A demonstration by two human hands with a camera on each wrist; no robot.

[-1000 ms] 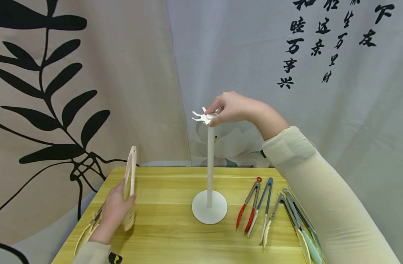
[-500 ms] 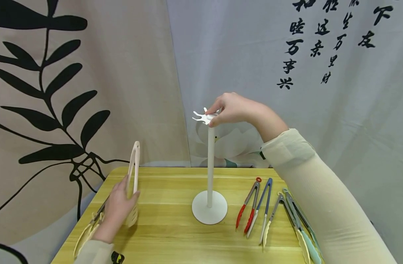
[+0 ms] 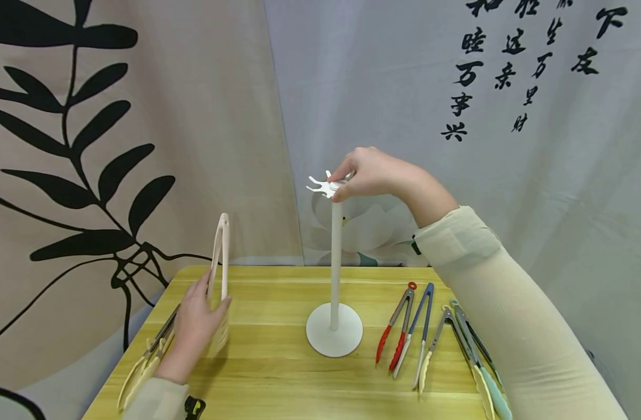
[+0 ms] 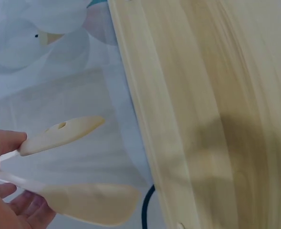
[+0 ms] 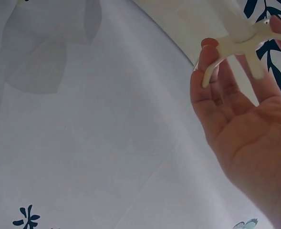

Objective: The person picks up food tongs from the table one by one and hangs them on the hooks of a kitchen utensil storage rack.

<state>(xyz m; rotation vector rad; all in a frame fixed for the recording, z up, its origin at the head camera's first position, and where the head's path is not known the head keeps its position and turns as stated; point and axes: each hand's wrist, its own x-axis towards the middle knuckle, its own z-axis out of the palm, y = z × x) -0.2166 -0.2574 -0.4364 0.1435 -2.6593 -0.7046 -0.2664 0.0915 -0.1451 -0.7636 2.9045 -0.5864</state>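
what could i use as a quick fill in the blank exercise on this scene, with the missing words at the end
In the head view, the pale tongs in the left hand are to the ____ of the white stand.
The right hand grips the stand at its ____ (top or base).
Right of the stand, the nearest lying tongs have ____ tips.
The neighbouring pair on their right has ____ handles.
Missing words: left; top; red; blue.
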